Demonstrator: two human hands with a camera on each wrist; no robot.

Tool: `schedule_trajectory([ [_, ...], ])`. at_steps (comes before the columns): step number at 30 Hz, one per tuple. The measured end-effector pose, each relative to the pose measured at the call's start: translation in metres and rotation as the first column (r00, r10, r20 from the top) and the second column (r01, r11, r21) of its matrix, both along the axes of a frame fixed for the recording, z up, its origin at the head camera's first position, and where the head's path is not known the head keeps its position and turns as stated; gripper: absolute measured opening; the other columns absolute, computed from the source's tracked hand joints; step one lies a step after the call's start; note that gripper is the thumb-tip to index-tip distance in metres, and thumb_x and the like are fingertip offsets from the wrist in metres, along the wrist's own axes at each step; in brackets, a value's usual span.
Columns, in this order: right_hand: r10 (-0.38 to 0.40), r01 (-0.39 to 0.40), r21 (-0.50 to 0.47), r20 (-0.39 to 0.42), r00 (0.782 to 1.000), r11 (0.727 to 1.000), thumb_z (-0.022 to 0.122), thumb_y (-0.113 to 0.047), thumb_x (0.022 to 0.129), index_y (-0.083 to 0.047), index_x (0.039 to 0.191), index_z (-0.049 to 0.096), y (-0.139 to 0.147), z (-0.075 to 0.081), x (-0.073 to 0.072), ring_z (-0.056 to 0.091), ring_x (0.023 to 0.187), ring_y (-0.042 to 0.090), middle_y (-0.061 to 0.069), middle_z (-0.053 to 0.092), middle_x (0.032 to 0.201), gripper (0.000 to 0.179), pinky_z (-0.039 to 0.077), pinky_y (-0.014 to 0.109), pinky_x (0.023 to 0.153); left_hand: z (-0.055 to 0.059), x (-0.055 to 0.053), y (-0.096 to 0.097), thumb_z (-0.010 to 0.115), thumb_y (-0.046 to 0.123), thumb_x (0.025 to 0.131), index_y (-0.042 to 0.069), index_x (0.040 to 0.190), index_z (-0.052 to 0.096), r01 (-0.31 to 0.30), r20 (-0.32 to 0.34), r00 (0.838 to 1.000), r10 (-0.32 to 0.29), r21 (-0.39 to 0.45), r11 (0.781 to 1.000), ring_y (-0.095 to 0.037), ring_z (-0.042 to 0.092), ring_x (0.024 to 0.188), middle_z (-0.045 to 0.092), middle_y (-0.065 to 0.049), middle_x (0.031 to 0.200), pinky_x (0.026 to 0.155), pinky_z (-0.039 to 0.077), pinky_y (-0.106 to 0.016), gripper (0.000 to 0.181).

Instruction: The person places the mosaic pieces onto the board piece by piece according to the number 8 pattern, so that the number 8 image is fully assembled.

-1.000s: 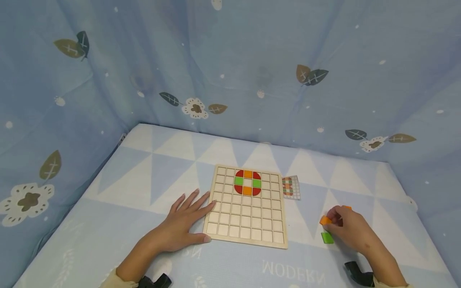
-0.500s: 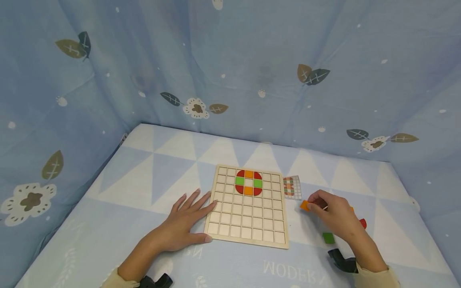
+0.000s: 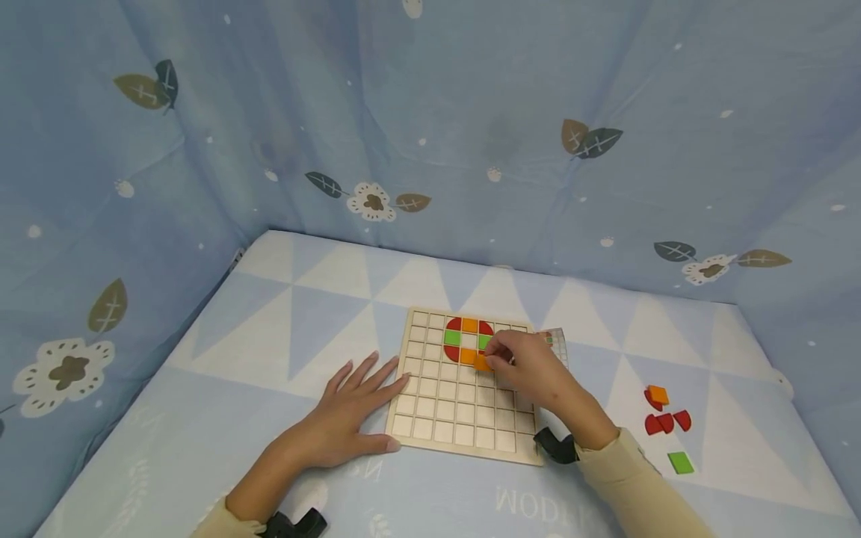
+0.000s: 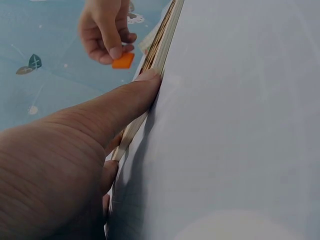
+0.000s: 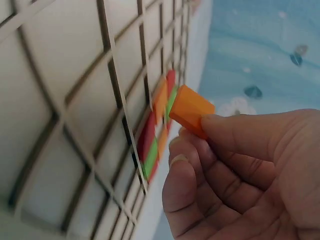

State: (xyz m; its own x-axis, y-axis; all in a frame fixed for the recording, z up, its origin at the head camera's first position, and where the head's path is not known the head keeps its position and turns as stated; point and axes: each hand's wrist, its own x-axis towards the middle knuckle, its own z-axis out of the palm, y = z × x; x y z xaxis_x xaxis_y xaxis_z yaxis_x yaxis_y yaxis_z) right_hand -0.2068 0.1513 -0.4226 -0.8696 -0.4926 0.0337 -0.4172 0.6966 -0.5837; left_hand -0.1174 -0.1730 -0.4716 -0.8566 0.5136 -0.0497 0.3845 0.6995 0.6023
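Note:
An orange square tile is pinched between the thumb and fingers of my right hand, just above the wooden grid board. On the board's far part a ring of tiles is set in the cells: red rounded corner tiles, green squares and orange squares, around a bare cell. My right hand covers part of that ring in the head view. With fingers spread, my left hand rests at the board's left edge; its thumb touches the near corner.
Right of the board lie several red rounded tiles, an orange tile on top of a red one, and a green tile. A printed pattern card lies at the board's right edge, partly hidden. A blue patterned curtain rises behind the table.
My right hand has carried the orange tile leftward from the loose tiles at the right to above the board. The left hand has stayed in place.

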Motion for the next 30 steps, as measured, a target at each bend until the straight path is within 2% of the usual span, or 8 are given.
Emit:
schedule_trajectory([
  [10,0.020,-0.020,0.054,0.000,1.000,0.998,0.074,-0.009,0.098,-0.011,0.093,0.072,-0.024,-0.017,-0.005,0.054,0.073,0.010,-0.006,0.063,0.086,0.005,0.050,0.029,0.067,0.000,0.000,0.002,0.076,0.055,0.090,0.024,0.165,0.035,-0.011,0.001,1.000,0.011,-0.014,1.000,-0.034,0.001,0.161,0.017,-0.001,0.174,0.123,-0.004,-0.060,0.091],
  [15,0.025,-0.022,0.113,-0.027,0.999,0.993,0.076,-0.007,0.096,-0.013,0.095,0.073,-0.027,-0.022,-0.003,0.054,0.079,0.011,-0.005,0.062,0.091,0.007,0.052,0.031,0.072,0.001,0.000,0.002,0.077,0.054,0.090,0.025,0.165,0.035,-0.009,0.003,1.000,0.009,-0.020,1.000,-0.034,0.001,0.161,0.017,-0.001,0.174,0.123,-0.003,-0.060,0.091],
  [18,0.032,-0.030,0.112,-0.018,0.999,0.993,0.076,-0.007,0.096,-0.012,0.099,0.072,-0.028,-0.023,0.000,0.056,0.082,0.011,-0.005,0.063,0.093,0.007,0.053,0.031,0.074,0.001,0.000,0.001,0.077,0.054,0.090,0.025,0.166,0.034,-0.008,0.004,1.000,0.008,-0.017,1.000,-0.034,0.001,0.161,0.017,-0.001,0.174,0.124,-0.003,-0.060,0.092],
  [22,0.053,-0.049,0.089,-0.048,0.997,0.995,0.076,-0.008,0.095,-0.011,0.101,0.072,-0.024,-0.023,0.006,0.055,0.081,0.011,-0.006,0.063,0.094,0.008,0.053,0.031,0.074,0.001,0.000,0.001,0.077,0.054,0.090,0.025,0.166,0.034,-0.011,0.006,1.000,0.011,-0.009,1.000,-0.033,0.000,0.161,0.017,-0.001,0.174,0.123,-0.004,-0.060,0.092],
  [26,0.062,-0.057,0.052,-0.084,0.995,0.997,0.073,-0.009,0.098,-0.011,0.100,0.072,-0.010,-0.024,0.020,0.055,0.085,0.010,-0.007,0.063,0.097,0.003,0.054,0.032,0.077,-0.001,0.000,0.001,0.077,0.055,0.090,0.025,0.166,0.034,-0.010,0.011,1.000,0.010,-0.009,1.000,-0.033,0.000,0.161,0.016,0.000,0.174,0.123,-0.004,-0.060,0.092],
  [30,0.008,-0.008,0.002,-0.076,0.997,1.000,0.072,-0.007,0.098,-0.015,0.102,0.071,0.008,-0.021,0.034,0.057,0.092,0.009,-0.009,0.063,0.104,0.008,0.055,0.033,0.082,-0.001,0.000,0.001,0.076,0.055,0.090,0.025,0.166,0.034,-0.007,0.008,1.000,0.007,-0.019,1.000,-0.033,0.000,0.161,0.016,0.000,0.174,0.123,-0.004,-0.060,0.092],
])
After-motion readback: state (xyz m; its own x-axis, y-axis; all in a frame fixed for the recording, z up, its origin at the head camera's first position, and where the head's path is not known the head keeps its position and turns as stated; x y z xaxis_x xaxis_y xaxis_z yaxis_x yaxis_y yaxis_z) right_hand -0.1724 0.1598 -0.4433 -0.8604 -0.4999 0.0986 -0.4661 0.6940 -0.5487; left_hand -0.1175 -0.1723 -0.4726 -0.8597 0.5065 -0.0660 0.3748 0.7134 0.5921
